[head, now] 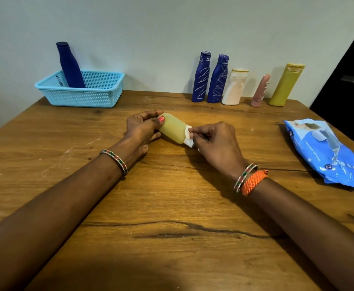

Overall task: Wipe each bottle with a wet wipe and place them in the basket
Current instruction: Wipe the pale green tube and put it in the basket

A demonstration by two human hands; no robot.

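Observation:
A yellow bottle (174, 129) lies sideways above the middle of the wooden table (172, 206). My left hand (143, 129) grips its far end. At its near right end, my right hand (214, 141) pinches a folded white wet wipe (188, 137) against it. A clean dark blue bottle (70, 65) stands tilted in the light blue basket (100, 97) at the back left. Along the wall at the back right stand two scribbled blue bottles (201, 77) (218, 79), a white bottle (235, 87), a pink bottle (260, 91) and a tall olive-yellow bottle (285, 85).
A blue pack of wet wipes (327, 152) lies at the table's right edge. A pale wall runs behind the table, and a dark opening shows at the far right.

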